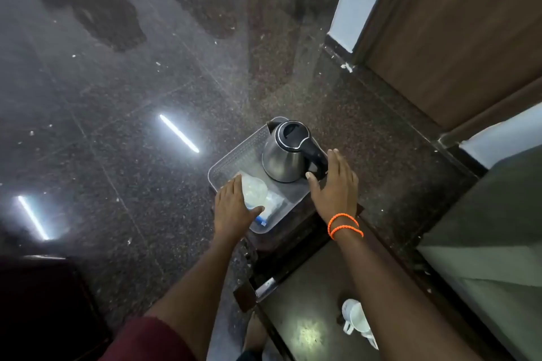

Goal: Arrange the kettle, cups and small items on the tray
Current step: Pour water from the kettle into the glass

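1. Head view: the clear plastic tray (234,155) sits on a small dark tabletop (293,231), and everything below is placed relative to that tray.
2. The steel kettle (283,155) stands upright in the tray's far right part, its black handle turned toward the right hand (334,184).
3. The right hand is spread wide, fingers straight, at the tray's right rim just beside the handle; whether it touches the handle I cannot tell.
4. The left hand (234,208) lies flat and relaxed at the tray's near left rim, thumb over the clear packets (258,193) lying in the near part.
5. White cups (356,319) rest on a lower surface well apart from the tray, toward the person.
6. Handling, as I judge it: the kettle is rigid, smooth and probably weighty, so take it by the handle. The packets look light, soft and slippery, best pinched at an edge. The cups are hard and breakable; lift them by handle or rim.
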